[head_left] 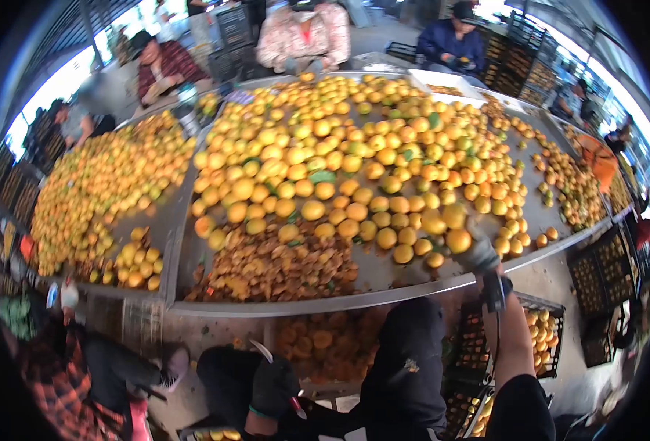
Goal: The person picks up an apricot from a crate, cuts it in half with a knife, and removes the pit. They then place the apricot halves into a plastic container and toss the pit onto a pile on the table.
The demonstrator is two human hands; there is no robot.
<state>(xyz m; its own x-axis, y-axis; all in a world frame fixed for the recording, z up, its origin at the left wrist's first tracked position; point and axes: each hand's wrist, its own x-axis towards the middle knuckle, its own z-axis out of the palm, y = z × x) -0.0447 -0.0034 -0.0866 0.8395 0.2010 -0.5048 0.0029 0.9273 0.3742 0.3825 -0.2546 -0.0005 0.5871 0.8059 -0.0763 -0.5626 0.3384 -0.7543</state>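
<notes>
My left hand, in a dark glove, is closed around a small knife low by my lap. Its pale curved blade points up and left, and a red-and-white end shows below the fist. My right hand, in a grey glove, reaches over the near right part of the metal table. Motion smears its fingers. At the fingertips are a few round orange-yellow fruits, which look larger than those around them and seem gripped. More such fruits cover the table, with some green leaves.
A heap of brown peel-like scraps lies at the table's near left. Under the table edge are more scraps. A fruit crate stands right of my legs. Several people work around the table; one sits close on my left.
</notes>
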